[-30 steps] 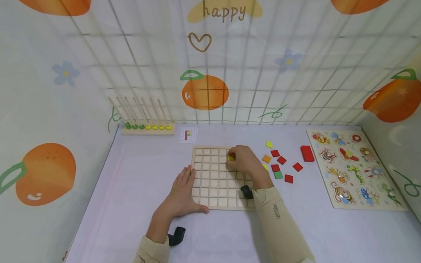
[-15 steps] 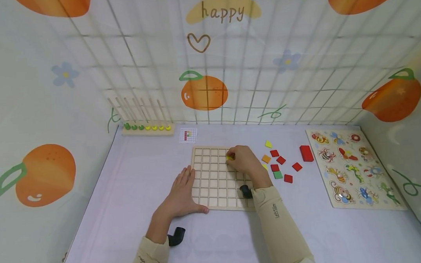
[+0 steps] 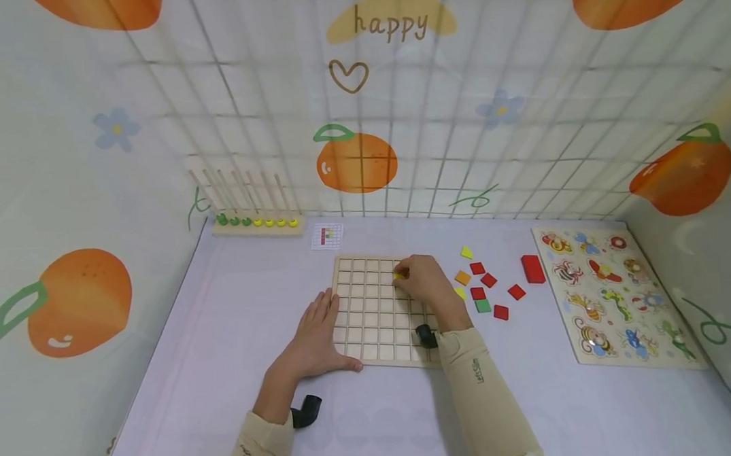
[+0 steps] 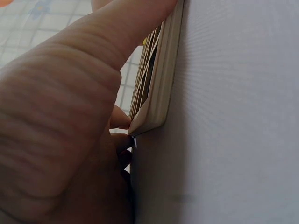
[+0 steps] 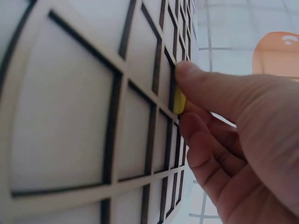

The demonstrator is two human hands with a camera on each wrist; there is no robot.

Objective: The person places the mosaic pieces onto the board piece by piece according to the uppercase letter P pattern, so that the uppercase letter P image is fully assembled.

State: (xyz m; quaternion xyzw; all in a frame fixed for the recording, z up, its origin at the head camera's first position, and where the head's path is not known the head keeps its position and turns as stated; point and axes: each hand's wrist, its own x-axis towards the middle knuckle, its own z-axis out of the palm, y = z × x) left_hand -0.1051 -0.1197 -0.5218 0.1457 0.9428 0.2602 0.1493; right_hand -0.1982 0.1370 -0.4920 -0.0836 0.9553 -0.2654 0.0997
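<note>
Yellow tile (image 3: 398, 275) is pinched in the right hand (image 3: 427, 280), the thumb and forefinger clamped on it, over the far part of the gridded board (image 3: 371, 318), right of its middle. Whether it touches a cell floor or rests on a divider I cannot tell.

My main worry is a skewed entry: if one edge catches on a raised divider, the tile could jam or tip, or slip from so small a fingertip hold. The pinching fingers also cover the cells around it, so a cell could be mistaken. A hard push might shift the board too, since the left hand (image 3: 314, 346) braces it lightly, with fingers straight along its left edge and thumb apart at its near edge.

As for pointing, only a yellow sliver shows; in the right wrist view its visible strip runs roughly along the board's face. The outline is hidden, so its long axis, if any, cannot be read.

Farther out, loose tiles (image 3: 477, 269) lie beyond the board's right edge. On the table (image 3: 221, 295), a pattern card (image 3: 327, 236) lies near the far edge, and an insect puzzle (image 3: 620, 298) toward the right edge.
</note>
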